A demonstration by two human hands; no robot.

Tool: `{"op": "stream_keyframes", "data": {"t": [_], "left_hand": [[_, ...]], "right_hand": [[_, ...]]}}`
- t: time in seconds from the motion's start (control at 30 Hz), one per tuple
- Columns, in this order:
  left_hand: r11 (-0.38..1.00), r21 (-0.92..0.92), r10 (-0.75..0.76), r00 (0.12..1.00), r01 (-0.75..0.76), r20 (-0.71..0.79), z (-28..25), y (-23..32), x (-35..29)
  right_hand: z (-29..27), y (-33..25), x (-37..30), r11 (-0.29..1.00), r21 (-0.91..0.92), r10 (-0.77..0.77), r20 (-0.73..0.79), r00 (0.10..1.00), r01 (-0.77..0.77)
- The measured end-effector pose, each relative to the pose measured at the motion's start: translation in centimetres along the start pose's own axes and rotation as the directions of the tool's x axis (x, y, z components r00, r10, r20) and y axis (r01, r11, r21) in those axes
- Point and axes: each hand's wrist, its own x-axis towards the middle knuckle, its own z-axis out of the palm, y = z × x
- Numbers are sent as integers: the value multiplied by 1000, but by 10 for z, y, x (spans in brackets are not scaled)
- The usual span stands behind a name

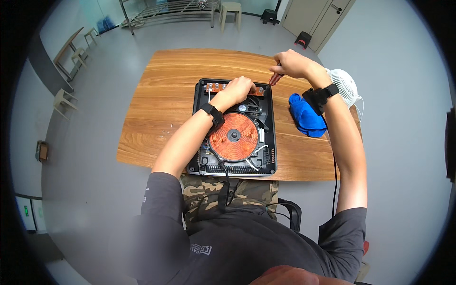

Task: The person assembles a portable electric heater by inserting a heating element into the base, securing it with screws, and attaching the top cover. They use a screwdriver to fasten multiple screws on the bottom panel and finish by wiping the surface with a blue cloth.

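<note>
An opened induction cooker (273, 137) lies on the table in front of me, its round copper coil (228, 145) exposed. Along its far edge runs a narrow orange-brown circuit board (216, 87) with several small round parts on it. My left hand (239, 89) rests over this board, fingers curled down at its right part; what they pinch is hidden. Beyond the cooker's far right corner, my right hand (293, 64) is closed round a dark red-handled tool (276, 78), which points down toward that corner. The tool's kind is not clear.
To the right on the wooden table (156, 104) lie a crumpled blue cloth (308, 116) and a small white fan (343, 85). A dark cable (334, 180) hangs from my right wrist strap. Stools (231, 12) and a metal rack (166, 10) stand farther off.
</note>
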Motion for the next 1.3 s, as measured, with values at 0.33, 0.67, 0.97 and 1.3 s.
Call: {"op": "stream_keyframes", "data": {"t": [0.33, 0.67, 0.97, 1.3], "left_hand": [[1000, -2, 11, 1000, -11, -3, 5, -6, 3], [1000, 0, 0, 1000, 0, -31, 11, -10, 3], [1000, 0, 30, 998, -30, -49, 8, -8, 3], [1000, -23, 18, 999, -19, -44, 6, -3, -1]], "right_hand": [[20, 19, -5, 983, -116, -159, -188, 969, 139], [7, -9, 6, 994, -6, 113, 5, 994, -113], [1, 1, -9, 996, 24, -88, 20, 996, 88], [15, 4, 4, 997, -71, -12, -131, 991, 3]]}}
